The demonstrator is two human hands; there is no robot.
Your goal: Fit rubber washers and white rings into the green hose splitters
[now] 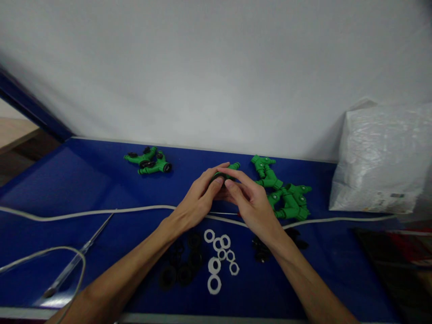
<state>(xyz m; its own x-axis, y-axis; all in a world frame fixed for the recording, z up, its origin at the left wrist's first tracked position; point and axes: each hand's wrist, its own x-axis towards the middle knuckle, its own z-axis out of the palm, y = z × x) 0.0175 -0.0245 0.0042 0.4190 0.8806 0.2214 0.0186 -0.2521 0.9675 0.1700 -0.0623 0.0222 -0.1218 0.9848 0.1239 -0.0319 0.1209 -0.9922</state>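
Observation:
My left hand [199, 198] and my right hand [251, 195] meet near the middle of the table, fingers closed round a green hose fitting [234, 166]. A black part [220, 176] shows on it between my thumbs. The fingers hide most of the fitting. Below my hands lie several white rings [214, 265] and, left of them, several black rings [184, 274]. Small black parts [261, 249] sit partly behind my right forearm. A thin metal rod [222, 213] with a red end lies under my right hand.
Green fittings [290, 202] are piled at the right, and others with black parts [151, 166] lie back left. A wrapped white package [378, 157] stands at the right. A white cable [135, 210] crosses the blue table [101, 180]. A long pointed metal tool [81, 254] lies left.

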